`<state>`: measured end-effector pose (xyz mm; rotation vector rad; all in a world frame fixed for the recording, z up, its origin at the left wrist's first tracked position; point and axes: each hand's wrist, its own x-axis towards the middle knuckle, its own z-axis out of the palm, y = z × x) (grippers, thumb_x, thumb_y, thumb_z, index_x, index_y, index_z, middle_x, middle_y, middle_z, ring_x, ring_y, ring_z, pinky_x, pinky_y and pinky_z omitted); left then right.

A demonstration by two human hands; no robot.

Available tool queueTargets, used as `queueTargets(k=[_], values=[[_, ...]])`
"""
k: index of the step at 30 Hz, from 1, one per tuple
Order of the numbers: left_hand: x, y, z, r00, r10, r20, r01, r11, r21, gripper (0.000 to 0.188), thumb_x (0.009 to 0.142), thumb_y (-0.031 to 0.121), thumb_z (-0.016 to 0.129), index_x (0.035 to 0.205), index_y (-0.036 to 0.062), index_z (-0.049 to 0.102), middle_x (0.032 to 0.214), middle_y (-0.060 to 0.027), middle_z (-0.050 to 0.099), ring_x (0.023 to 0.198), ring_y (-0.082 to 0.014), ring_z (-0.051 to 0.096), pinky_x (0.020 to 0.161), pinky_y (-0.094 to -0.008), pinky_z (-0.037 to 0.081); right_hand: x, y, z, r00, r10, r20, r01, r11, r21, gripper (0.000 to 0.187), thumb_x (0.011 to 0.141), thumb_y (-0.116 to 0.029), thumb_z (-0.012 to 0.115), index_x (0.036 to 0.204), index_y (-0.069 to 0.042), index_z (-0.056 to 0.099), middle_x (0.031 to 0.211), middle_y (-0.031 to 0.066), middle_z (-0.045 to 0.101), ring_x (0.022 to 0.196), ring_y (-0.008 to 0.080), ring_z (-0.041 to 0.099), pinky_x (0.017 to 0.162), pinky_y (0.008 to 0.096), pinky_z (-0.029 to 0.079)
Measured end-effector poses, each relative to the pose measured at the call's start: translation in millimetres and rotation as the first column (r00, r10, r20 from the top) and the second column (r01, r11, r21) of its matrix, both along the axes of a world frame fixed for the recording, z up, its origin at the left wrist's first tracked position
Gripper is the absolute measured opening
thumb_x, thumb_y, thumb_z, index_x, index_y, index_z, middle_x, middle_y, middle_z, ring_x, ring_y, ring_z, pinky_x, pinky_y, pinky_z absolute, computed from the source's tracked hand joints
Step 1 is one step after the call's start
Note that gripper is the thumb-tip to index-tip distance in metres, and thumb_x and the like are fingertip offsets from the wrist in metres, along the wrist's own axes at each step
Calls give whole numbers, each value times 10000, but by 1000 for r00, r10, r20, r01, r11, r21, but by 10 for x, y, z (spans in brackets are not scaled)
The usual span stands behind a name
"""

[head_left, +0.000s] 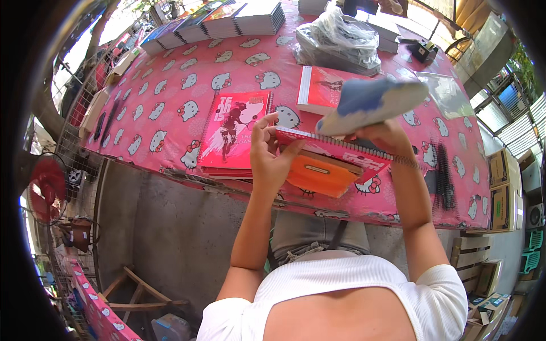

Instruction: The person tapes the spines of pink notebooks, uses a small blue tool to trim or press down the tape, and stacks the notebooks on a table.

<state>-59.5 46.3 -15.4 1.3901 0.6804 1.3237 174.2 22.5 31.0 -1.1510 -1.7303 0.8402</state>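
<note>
My left hand [271,152] grips the left end of a red spiral notebook [335,143], which is tilted up with its coil along the top edge. The coil's loose end [406,163] sticks out past the cover at the right, by my right wrist. My right hand [378,136] is closed at a blue-and-white, shoe-shaped thing [372,102], held over the coil; blur hides its exact kind. Under the notebook sits an orange block [323,175] at the table edge. A stack of red notebooks [234,131] lies left of my left hand.
Behind my hands lies a thick red stack [327,88], with a plastic-wrapped pile [338,42] beyond it. Black coils [442,176] lie at the right on the pink patterned table [170,91]. Notebook piles [219,25] line the far edge. Cardboard boxes [503,187] stand right.
</note>
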Motion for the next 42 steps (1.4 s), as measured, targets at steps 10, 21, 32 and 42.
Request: queueTargets(k=[10, 21, 32, 42], values=[[-131, 39, -92, 992, 114, 61, -109, 991, -78, 380, 804, -39, 700, 1173, -5, 614, 1074, -45, 630, 953, -114, 610, 828, -247, 504, -100, 365, -114, 698, -272, 662, 261, 958, 119, 490, 638, -34, 720, 1114, -42, 603, 1004, 133, 674, 904, 198, 652, 773, 336, 526], [-109, 337, -112, 943, -266, 202, 268, 963, 19, 229, 817, -11, 693, 1034, 38, 642, 1033, -36, 607, 953, -107, 556, 797, -249, 487, 1709, -555, -682, -35, -775, 631, 917, 226, 328, 563, 694, -332, 782, 1111, -21, 564, 1015, 209, 649, 954, 369, 634, 791, 440, 504], [-120, 422, 261, 925, -324, 197, 246, 909, 337, 322, 799, -9, 683, 1102, 43, 589, 1101, -178, 627, 969, -280, 640, 868, -357, 517, 746, -1753, -933, 546, -525, 653, 555, 810, 188, 590, 798, -352, 694, 1268, -66, 482, 1356, 200, 422, 1245, 389, 401, 1027, 522, 306], [79, -817, 122, 948, 88, -305, 82, 860, 504, 179, 698, -81, 767, 829, 0, 675, 915, -143, 684, 809, -156, 670, 666, -264, 570, -43, -1880, -433, 817, -561, 132, 576, 802, -159, 383, 801, -177, 696, 1143, -34, 599, 1052, 158, 614, 982, 294, 582, 862, 377, 447]])
